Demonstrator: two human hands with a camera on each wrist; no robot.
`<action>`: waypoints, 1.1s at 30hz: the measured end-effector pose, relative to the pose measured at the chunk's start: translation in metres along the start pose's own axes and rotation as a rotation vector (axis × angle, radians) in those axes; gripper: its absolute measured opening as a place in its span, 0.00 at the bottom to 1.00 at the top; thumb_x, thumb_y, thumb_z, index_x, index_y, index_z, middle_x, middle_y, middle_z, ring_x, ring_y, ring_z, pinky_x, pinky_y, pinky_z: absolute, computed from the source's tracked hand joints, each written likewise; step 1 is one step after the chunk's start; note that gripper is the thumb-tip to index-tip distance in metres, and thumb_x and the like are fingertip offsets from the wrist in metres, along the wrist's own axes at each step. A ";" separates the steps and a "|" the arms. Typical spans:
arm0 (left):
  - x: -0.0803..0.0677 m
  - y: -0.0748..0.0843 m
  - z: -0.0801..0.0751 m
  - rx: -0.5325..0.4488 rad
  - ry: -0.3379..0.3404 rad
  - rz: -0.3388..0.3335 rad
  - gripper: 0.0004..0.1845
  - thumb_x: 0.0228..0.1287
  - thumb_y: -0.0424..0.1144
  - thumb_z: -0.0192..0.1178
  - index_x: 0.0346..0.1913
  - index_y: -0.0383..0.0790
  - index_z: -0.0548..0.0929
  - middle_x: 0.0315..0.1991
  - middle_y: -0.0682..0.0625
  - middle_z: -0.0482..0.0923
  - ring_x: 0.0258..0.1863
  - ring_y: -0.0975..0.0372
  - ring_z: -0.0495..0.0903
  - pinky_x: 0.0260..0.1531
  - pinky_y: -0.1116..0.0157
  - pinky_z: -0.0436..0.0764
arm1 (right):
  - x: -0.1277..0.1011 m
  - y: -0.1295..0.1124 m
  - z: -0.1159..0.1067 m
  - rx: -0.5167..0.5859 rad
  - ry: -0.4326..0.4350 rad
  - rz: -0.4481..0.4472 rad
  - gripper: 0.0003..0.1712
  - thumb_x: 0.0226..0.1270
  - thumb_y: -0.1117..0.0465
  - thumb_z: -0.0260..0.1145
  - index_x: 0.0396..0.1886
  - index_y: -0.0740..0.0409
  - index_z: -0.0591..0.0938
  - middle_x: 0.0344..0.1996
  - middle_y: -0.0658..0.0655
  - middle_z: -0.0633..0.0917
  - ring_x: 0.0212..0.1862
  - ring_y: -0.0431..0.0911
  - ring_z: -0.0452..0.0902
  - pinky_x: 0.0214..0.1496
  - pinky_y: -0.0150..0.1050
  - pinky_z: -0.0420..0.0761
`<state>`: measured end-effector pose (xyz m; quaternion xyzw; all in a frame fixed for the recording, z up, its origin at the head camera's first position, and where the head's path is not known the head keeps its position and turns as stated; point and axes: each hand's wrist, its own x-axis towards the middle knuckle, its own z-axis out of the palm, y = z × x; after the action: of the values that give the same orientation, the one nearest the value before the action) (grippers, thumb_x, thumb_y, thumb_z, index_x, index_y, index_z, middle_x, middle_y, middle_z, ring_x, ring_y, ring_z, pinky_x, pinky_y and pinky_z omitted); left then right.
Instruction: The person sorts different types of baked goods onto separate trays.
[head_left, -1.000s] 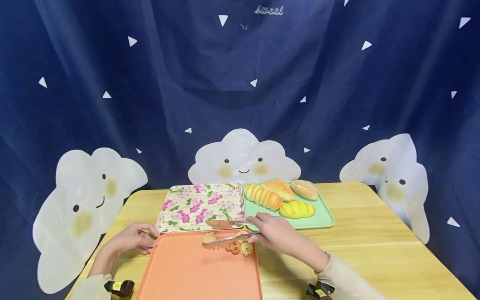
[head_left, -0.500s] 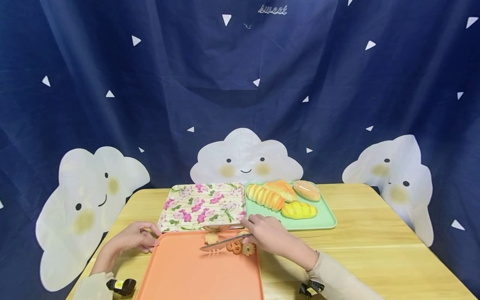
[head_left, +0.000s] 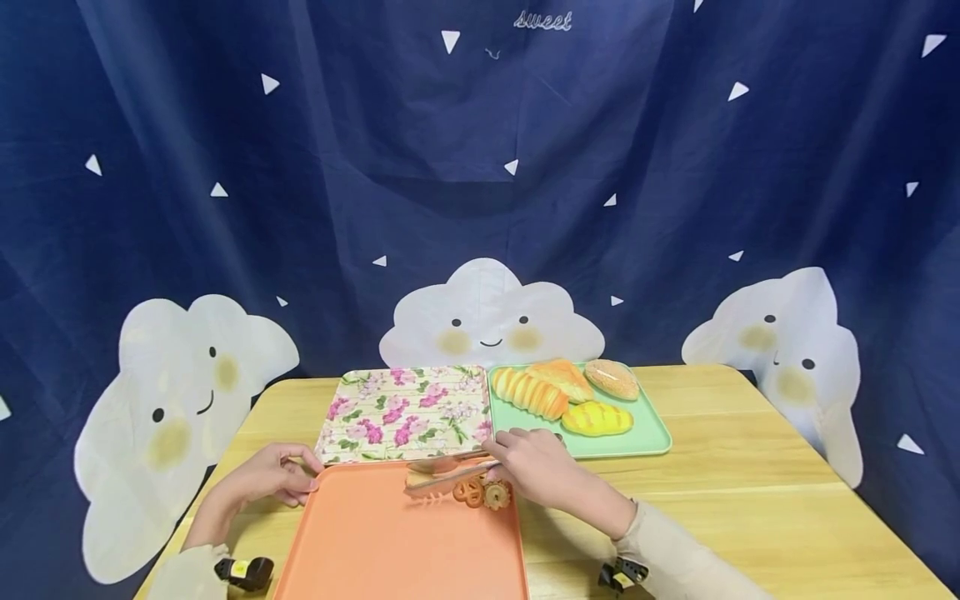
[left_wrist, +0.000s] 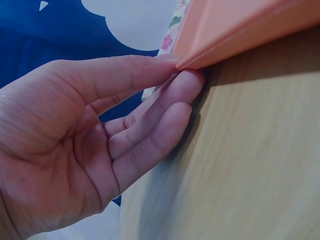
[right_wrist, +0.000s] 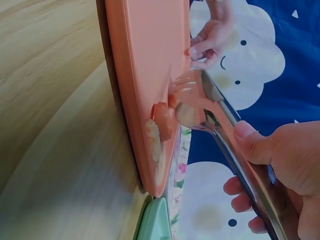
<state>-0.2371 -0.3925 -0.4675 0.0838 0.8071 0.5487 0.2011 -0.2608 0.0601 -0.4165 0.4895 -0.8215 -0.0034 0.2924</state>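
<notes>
My right hand (head_left: 536,468) grips metal serving tongs (right_wrist: 227,125), whose tips are over the far part of an orange tray (head_left: 405,542). Between the tips is a pale cookie, mostly hidden by the metal; how firmly they press on it I cannot tell. Right of the tips lie a pretzel-shaped cookie (head_left: 468,492) and a round, flower-edged cookie (head_left: 497,495). At the tray's far left corner, my left hand (left_wrist: 105,125) pinches the rim between thumb and forefinger, its other fingers bent below.
Behind the orange tray stands a floral tray (head_left: 405,408). To its right, a green tray (head_left: 652,433) bears a ridged bread roll (head_left: 528,393), a yellow bread (head_left: 597,419), a triangular pastry (head_left: 562,377) and a seeded bun (head_left: 611,379). A dark blue curtain (head_left: 480,208) hangs behind the wooden table (head_left: 720,483).
My right hand has shifted slightly left and lower with the tongs. Their tips have come closer together around the pale cookie. The left hand stays at the tray corner.
</notes>
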 end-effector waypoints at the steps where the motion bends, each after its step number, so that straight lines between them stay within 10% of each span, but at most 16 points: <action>1: 0.000 0.000 0.000 -0.002 -0.001 0.000 0.16 0.65 0.32 0.65 0.49 0.21 0.79 0.28 0.49 0.87 0.27 0.61 0.87 0.29 0.63 0.88 | 0.000 0.000 0.000 -0.006 0.012 -0.001 0.17 0.58 0.43 0.73 0.35 0.49 0.82 0.23 0.44 0.77 0.22 0.37 0.70 0.18 0.26 0.54; 22: 0.000 0.000 0.001 0.017 0.015 -0.019 0.15 0.66 0.32 0.65 0.49 0.22 0.79 0.28 0.49 0.86 0.27 0.60 0.86 0.29 0.62 0.88 | 0.007 -0.003 0.001 -0.045 0.128 0.013 0.12 0.57 0.49 0.77 0.25 0.45 0.82 0.19 0.41 0.79 0.20 0.37 0.71 0.17 0.27 0.60; 33: 0.000 -0.001 0.002 0.016 0.023 -0.016 0.16 0.66 0.31 0.65 0.50 0.20 0.78 0.29 0.48 0.86 0.27 0.61 0.86 0.29 0.62 0.88 | 0.006 -0.004 -0.004 -0.045 0.156 0.000 0.12 0.55 0.49 0.77 0.24 0.45 0.81 0.18 0.40 0.76 0.18 0.35 0.67 0.21 0.24 0.48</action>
<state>-0.2367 -0.3913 -0.4686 0.0728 0.8145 0.5415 0.1953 -0.2575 0.0542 -0.4115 0.4814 -0.7961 0.0161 0.3664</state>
